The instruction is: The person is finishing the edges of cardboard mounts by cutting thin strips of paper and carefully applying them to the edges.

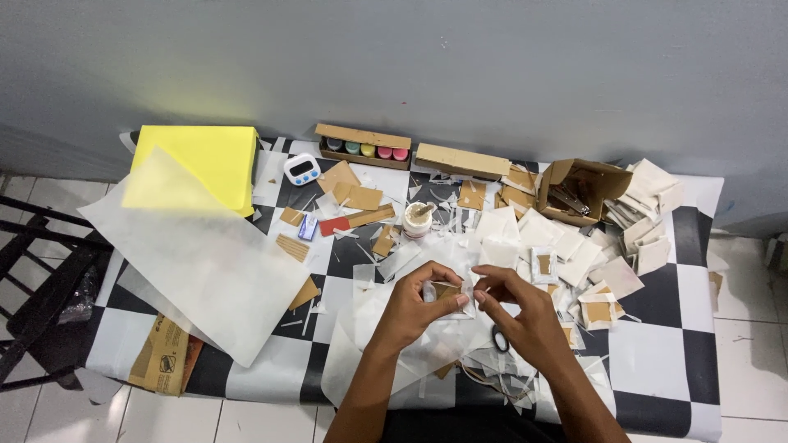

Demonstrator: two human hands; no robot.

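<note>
Paper packet (447,297) pinched by 2 hands, left (423,302), right (517,308)

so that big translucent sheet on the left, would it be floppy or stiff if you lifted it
Probably floppy: the big translucent sheet looks thin, the yellow pad showing through it. Likely very light, and apt to slide, since one corner already overhangs the checkered table.
</note>
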